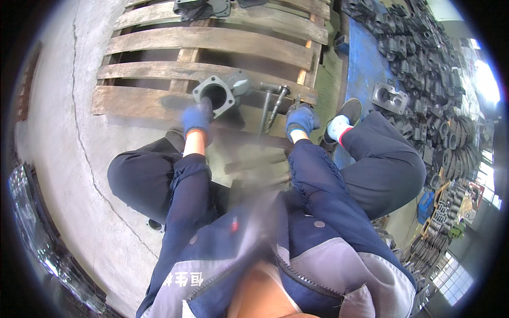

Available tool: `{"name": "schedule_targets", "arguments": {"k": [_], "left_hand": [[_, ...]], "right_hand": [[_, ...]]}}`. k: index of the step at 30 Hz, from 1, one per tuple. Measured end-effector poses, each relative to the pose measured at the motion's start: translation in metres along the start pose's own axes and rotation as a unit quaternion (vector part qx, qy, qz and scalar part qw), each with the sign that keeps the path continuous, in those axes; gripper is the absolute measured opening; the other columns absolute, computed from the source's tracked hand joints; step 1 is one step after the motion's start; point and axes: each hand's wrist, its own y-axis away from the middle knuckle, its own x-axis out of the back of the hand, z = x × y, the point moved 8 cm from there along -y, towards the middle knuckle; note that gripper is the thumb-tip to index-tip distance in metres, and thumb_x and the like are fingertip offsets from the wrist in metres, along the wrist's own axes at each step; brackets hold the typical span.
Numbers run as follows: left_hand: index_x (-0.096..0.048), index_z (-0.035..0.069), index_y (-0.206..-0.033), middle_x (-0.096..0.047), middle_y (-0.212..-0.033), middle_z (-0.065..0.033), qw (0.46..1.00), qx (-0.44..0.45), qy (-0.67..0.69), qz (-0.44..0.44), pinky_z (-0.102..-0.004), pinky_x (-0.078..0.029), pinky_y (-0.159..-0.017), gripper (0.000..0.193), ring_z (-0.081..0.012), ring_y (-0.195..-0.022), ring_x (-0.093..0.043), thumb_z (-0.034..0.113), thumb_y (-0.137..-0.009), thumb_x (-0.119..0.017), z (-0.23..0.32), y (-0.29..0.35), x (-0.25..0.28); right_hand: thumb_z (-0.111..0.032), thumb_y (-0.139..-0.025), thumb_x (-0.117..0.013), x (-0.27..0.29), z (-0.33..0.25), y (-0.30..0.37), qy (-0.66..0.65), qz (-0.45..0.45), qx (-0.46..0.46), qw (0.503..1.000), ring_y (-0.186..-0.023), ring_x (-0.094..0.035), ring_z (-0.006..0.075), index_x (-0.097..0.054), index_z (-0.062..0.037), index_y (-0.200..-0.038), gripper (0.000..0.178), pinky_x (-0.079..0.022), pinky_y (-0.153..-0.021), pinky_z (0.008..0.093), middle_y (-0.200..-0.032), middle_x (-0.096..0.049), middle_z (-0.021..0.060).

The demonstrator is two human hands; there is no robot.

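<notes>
**Fingers of the left hand at the gray casting's rim!**

Left fingers bent, right against the near side of that flanged casting by its round bore; grip unclear in the blur. Over to the right hand: fingers curled in, and whether they hold anything, I cannot tell. Both wear blue gloves with dark fingertips. Where's the casting? At the near edge of the wooden pallet, bore facing up toward us, with a hammer-like tool and a ribbed rod between it and the right hand.

Look at this floor: pale concrete, one long crack running down the left! Dark castings sit at the pallet's far edge. Right side, a blue surface, a great heap of dark metal parts, and a lighter twin-bored plate beside it. Bright windows lower right; a shiny bundle far left.

Writing? White characters across the navy-and-gray jacket, plus a small red mark, too blurred to read.
</notes>
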Motion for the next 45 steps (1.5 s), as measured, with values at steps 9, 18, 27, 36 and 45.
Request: {"name": "schedule_targets", "arguments": {"k": [9, 18, 27, 36, 45], "left_hand": [[-0.061, 0.001, -0.102, -0.059, -0.084, -0.0104, 0.913, 0.233, 0.331, -0.042, -0.0323, -0.047, -0.062, 0.037, -0.0219, -0.069, -0.056, 0.036, -0.088, -0.059, -0.034, 0.067, -0.03], [-0.05, 0.01, -0.131, -0.062, -0.119, -0.0184, 0.984, 0.15, 0.056, 0.081, -0.0377, -0.05, -0.089, 0.044, -0.0313, -0.108, -0.061, 0.027, -0.091, -0.056, -0.062, 0.022, 0.018], [-0.058, 0.008, -0.115, -0.062, -0.117, -0.0161, 0.985, -0.117, -0.063, -0.109, -0.0354, -0.049, -0.092, 0.048, -0.0308, -0.116, -0.057, 0.01, -0.069, -0.073, -0.135, -0.073, -0.074], [-0.058, 0.004, -0.118, -0.058, -0.122, -0.0118, 0.926, -0.351, -0.135, -0.023, -0.0321, -0.045, -0.097, 0.041, -0.0278, -0.119, -0.053, 0.007, -0.076, -0.058, 0.084, 0.008, 0.046], [-0.04, 0.008, -0.144, -0.057, -0.125, -0.0135, 0.885, -0.331, 0.249, -0.211, -0.0334, -0.054, -0.086, 0.061, -0.0235, -0.104, -0.062, 0.008, -0.088, -0.064, 0.211, 0.07, 0.104]], "right_hand": [[-0.027, -0.088, -0.054, 0.011, -0.122, 0.039, -0.019, 0.164, 0.353, 0.921, -0.093, -0.064, 0.0417, -0.069, -0.0045, -0.089, 0.027, -0.051, -0.082, 0.0464, -0.098, -0.067, 0.0224], [-0.02, -0.095, -0.04, -0.156, -0.133, 0.026, -0.205, -0.187, 0.256, 0.926, -0.105, -0.063, 0.0373, -0.068, -0.001, -0.105, 0.036, -0.048, -0.091, 0.0472, -0.113, -0.064, 0.0251], [-0.039, -0.1, -0.038, -0.278, -0.146, -0.038, -0.371, -0.12, 0.249, 0.887, -0.114, -0.058, 0.0315, -0.056, -0.0012, -0.125, 0.049, -0.045, -0.098, 0.0435, -0.122, -0.061, 0.0166], [-0.044, -0.1, -0.044, -0.049, -0.11, 0.005, -0.87, -0.256, 0.204, 0.369, -0.103, -0.064, 0.0241, -0.061, -0.0086, -0.122, 0.045, -0.05, -0.096, 0.0393, -0.111, -0.068, 0.0035], [-0.026, -0.099, -0.042, 0.269, -0.04, 0.087, -0.425, 0.238, 0.41, 0.771, -0.083, -0.064, 0.0264, -0.065, 0.0017, -0.103, 0.036, -0.049, -0.073, 0.0385, -0.082, -0.063, 0.0188]]}}
